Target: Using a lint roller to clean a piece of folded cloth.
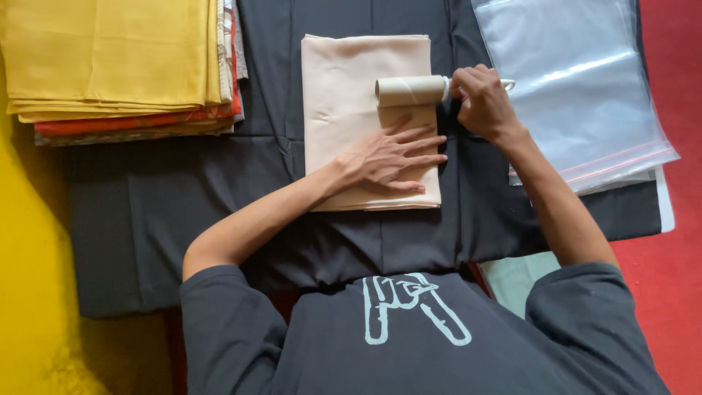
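Lint roller (411, 91) on folded beige cloth (351, 95) | right hand (482, 101) gripping handle | left hand (391, 157) open, flat, pinning cloth | advise: even pressure, straight overlapping passes, cloth taut.

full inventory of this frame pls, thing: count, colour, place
folded cloth: 1, beige, centre, on the dark cloth
lint roller: 1, beige roll with white handle, on the folded cloth's top right
dark cloth: 1, charcoal, spread under the work
fabric stack: 1, yellow on top, red and patterned layers beneath, top left
plastic bags: several, exact count unclear, clear with a red strip, top right
floor: red on the right, yellow on the left
left hand: flat on the folded cloth
right hand: closed on the lint roller's handle
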